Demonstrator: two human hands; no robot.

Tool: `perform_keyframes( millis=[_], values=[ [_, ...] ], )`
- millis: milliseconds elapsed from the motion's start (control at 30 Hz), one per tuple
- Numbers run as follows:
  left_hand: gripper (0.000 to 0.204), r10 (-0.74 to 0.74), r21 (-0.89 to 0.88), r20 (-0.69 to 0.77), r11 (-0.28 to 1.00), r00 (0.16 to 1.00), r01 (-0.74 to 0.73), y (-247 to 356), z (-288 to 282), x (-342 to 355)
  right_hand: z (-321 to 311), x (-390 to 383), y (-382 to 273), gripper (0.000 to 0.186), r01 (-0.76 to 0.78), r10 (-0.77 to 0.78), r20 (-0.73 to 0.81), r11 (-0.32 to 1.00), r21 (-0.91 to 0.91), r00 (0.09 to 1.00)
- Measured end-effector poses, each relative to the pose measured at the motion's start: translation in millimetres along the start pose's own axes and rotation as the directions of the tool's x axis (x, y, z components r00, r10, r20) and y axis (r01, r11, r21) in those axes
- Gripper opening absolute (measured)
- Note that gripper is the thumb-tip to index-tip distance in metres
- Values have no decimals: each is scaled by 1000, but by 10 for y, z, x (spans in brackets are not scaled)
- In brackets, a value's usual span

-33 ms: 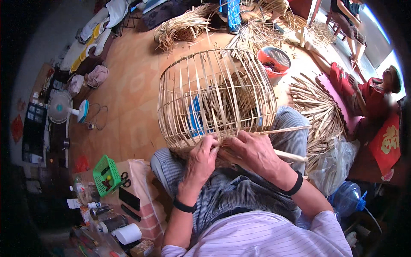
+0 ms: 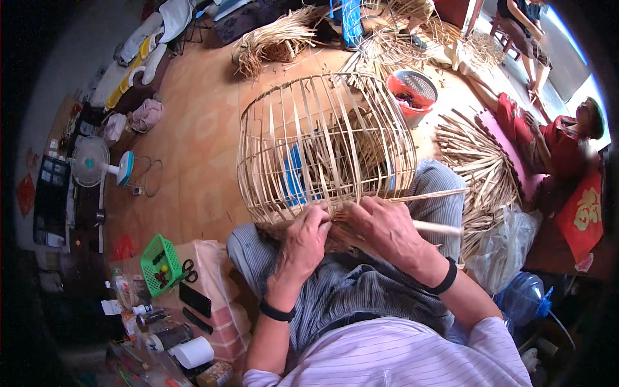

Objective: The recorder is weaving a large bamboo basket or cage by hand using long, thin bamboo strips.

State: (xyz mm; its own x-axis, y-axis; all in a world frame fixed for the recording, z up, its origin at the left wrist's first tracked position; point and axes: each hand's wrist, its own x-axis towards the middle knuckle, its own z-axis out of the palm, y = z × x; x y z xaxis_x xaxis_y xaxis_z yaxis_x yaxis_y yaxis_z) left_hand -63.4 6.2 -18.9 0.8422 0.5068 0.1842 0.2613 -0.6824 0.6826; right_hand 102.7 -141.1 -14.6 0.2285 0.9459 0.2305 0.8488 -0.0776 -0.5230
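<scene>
A round openwork basket frame (image 2: 325,138) of pale strips lies on its side against my lap, its near end at my hands. My left hand (image 2: 304,238) is closed, thumb and fingers pinched at the near rim of the frame. Close beside it, my right hand (image 2: 385,226) bends its fingers over the same rim, closed on a dry plant strip (image 2: 435,194) that sticks out to the right. Another pale strip end (image 2: 438,228) juts out below it. The tips of my fingers and the exact weave under them are partly hidden.
Long dry strips (image 2: 474,174) lie heaped at the right, near a clear plastic bag (image 2: 506,248). A red bucket (image 2: 412,97) stands beyond the frame. Scissors (image 2: 188,271) and a green basket (image 2: 158,263) are at the left. A person in red (image 2: 561,142) sits far right.
My right hand's fingers have shifted slightly, and the lower strip end has moved a little upward. My left hand and the frame stay almost in place.
</scene>
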Motion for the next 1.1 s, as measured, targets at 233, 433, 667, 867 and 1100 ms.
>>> perform_keyframes(
  millis=[233, 433, 667, 867, 1100],
  values=[
    [19, -23, 76, 81, 997, 996, 17, 2, -28, 85, -78, -15, 293, 35, 24, -36, -81, 989, -146, 996],
    [43, -186, -131, 72, 972, 980, 194, 30, 5, 150, -9, -77, 332, 35, 109, -109, 13, 982, -153, 994],
    [31, -99, -61, 119, 992, 988, 107, 36, -89, 252, -52, -180, 90, 31, 144, -127, 89, 966, -216, 988],
    [24, -145, -121, 145, 979, 979, 163, 51, -98, 323, -225, 14, 449, 21, 23, 8, 225, 991, -133, 974],
    [20, -69, -132, 272, 985, 960, 108, -75, -258, 411, -251, -335, 80, 34, -11, 4, -59, 992, -127, 998]
  ],
)
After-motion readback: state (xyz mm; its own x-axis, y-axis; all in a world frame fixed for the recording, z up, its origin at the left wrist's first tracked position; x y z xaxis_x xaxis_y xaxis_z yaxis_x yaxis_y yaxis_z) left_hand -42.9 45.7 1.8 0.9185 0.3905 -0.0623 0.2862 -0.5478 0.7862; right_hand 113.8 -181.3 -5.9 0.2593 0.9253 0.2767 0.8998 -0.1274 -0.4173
